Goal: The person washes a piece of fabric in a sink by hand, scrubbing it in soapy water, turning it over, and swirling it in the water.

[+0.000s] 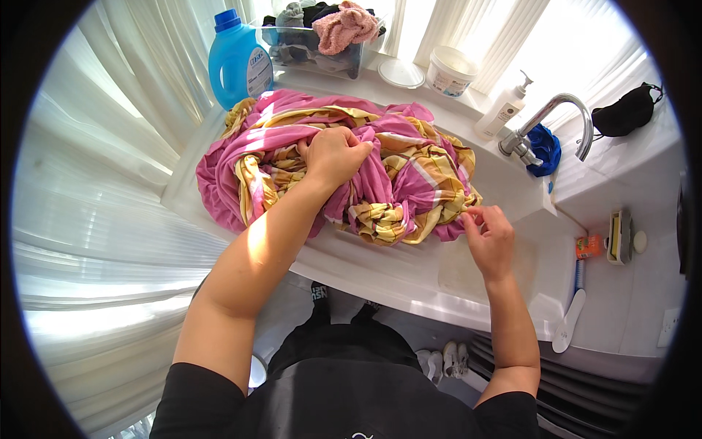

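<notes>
White, sheer, pleated curtains [95, 212] are filling the left side of the frame as we are looking down. A wide, smooth white sink [409, 285] is stretching across the center and toward the right. The large heap of pink and yellow patterned cloth [285, 143] is lying bunched over the sink, from the center to the upper left of center.

A clear plastic bin [347, 62] is standing at the top center, holding dark and grey fabrics with a fuzzy pink cloth [345, 29] on top. Just left of it, a blue plastic jug with a darker blue cap [238, 77] is standing upright. A curved, shiny metal faucet [545, 113] is arching at the upper right.

Near the center, our left hand [338, 155] is curling closed around a pink fold, its fingertips partly hidden. Right of center, our right hand [488, 233] is pinching the heap's right edge between thumb and forefinger.

Toward the upper right, a white pump bottle [503, 110] and an open white plastic tub [450, 72] are standing, and a black cloth item with a thin strap [625, 111] is hanging. A small orange container [587, 246] is resting at the right.
</notes>
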Tool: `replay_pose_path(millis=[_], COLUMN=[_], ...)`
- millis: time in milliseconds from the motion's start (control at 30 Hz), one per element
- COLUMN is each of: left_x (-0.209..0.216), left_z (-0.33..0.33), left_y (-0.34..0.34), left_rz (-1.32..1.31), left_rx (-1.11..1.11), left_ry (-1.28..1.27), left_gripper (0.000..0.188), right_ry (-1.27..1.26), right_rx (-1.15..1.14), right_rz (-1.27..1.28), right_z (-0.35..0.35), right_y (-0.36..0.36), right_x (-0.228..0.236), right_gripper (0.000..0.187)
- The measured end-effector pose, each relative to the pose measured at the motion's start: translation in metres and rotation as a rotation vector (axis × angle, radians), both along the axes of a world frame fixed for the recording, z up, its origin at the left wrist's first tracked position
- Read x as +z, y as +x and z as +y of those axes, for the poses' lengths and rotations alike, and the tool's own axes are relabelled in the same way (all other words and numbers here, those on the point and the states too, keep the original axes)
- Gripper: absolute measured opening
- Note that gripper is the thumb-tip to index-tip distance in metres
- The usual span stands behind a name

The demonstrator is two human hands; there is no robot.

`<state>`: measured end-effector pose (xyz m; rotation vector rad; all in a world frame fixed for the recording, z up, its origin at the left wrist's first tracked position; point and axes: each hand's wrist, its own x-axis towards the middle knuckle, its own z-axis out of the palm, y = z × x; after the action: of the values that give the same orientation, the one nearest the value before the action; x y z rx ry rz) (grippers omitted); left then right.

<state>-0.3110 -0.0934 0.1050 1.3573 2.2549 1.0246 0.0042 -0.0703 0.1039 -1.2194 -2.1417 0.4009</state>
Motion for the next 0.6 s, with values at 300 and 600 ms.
replay_pose_path(millis=[300, 600], left_x=[0.002, 0.007], left_z=[0.004, 0.006], left_y=[0.003, 0.006], left_rz=[-0.058, -0.058], left_rx=[0.004, 0.015], left_ry=[-0.030, -0.064], left_gripper=[0.028, 0.029], right_ry=[0.086, -1.373], right_rx=[0.448, -0.172], right_rz=[0.144, 1.150], right_z=[-0.107, -0.113], right_y=[-0.126, -0.168], right_x=[-0.083, -0.070], right_gripper=[0.020, 0.014])
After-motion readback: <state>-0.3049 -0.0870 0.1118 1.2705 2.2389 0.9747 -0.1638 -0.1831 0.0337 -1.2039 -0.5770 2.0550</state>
